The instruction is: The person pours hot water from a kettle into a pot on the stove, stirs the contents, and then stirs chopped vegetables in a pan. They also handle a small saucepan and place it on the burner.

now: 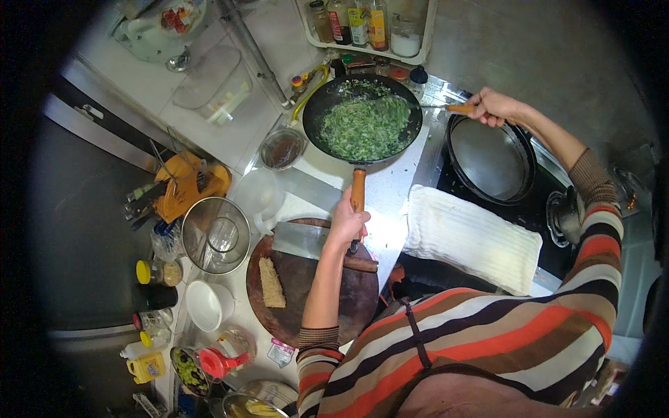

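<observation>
My left hand [349, 219] grips the wooden handle [358, 190] of a black wok [310, 117] on the white counter. Chopped greens [355, 130] fill much of the wok and cling to its far wall. With my right hand [491, 107] I hold the wooden handle of a spatula [460, 108]; its blade lies among the greens at the wok's right side. Beneath my left forearm, a cleaver [298, 240] rests across a round wooden chopping board [298, 324]. A light brown, rough-textured strip [272, 283] lies on the board too.
Right of the wok, a large round pan [491, 157] sits on the black stove, with a white towel [470, 237] in front. A metal strainer [216, 235], a white bowl [209, 305] and a knife block [183, 190] stand left. Bottles fill a wall rack [366, 49].
</observation>
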The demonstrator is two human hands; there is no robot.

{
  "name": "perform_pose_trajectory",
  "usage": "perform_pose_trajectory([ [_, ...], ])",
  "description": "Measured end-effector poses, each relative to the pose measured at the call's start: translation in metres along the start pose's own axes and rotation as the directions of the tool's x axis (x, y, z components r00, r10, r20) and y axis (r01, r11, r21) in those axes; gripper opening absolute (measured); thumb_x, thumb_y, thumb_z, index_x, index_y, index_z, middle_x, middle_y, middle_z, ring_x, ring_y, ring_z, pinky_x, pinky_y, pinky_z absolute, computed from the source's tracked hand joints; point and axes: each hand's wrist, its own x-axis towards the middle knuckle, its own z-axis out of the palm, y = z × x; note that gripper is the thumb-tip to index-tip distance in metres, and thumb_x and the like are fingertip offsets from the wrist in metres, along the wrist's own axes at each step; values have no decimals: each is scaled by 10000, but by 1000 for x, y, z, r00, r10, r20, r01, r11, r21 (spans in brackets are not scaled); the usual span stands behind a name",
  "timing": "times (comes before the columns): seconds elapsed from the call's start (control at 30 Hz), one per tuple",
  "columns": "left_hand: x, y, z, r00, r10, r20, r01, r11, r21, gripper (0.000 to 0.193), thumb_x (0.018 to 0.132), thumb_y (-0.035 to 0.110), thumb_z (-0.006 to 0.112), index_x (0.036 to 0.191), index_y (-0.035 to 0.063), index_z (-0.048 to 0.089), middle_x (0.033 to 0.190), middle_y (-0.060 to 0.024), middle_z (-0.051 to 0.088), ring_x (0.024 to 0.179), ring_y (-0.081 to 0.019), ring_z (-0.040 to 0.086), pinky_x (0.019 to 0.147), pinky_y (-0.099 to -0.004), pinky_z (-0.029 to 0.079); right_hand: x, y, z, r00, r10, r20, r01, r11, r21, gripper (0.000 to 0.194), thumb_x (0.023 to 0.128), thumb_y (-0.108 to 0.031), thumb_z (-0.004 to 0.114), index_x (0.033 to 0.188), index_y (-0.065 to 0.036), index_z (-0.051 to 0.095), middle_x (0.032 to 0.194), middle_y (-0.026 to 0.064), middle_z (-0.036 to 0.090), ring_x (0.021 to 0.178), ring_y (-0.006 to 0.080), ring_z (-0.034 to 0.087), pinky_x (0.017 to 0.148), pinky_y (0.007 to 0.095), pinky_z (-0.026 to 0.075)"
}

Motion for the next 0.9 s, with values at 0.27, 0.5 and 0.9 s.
perform_pose_trajectory([
  [0.27, -2, 2, 0, 1000, 8, 14, -7, 1000, -18, 757, 713, -93, 525, 1422, 72, 316, 748, -78, 528, 405, -150, 500, 332, -299, 417, -65, -38, 44, 924, -373, -83, 304, 850, -431, 408, 808, -61, 637, 1215, -66, 631, 686, 80, 643, 554, 153, 577, 533, 315, 474],
  [0.5, 0, 0, 0, 1000, 28, 14, -27, 999, -37, 767, 708, -83, 532, 1427, 65, 308, 750, -77, 537, 403, -146, 500, 338, -288, 421, -66, -29, 109, 909, -418, 7, 204, 428, -881, 433, 791, -46, 577, 1224, -61, 575, 766, 193, 665, 688, 317, 670, 619, 425, 540],
  [0.9, -5, 8, 1, 1000, 18, 0, -18, 999, -35, 719, 703, -76, 563, 1382, 47, 361, 709, -46, 493, 409, -154, 499, 354, -297, 409, 1, -24, 88, 867, -422, -265, 245, 825, -510, 415, 846, -188, 650, 1238, -61, 603, 1031, 179, 682, 916, 285, 663, 852, 397, 509],
])
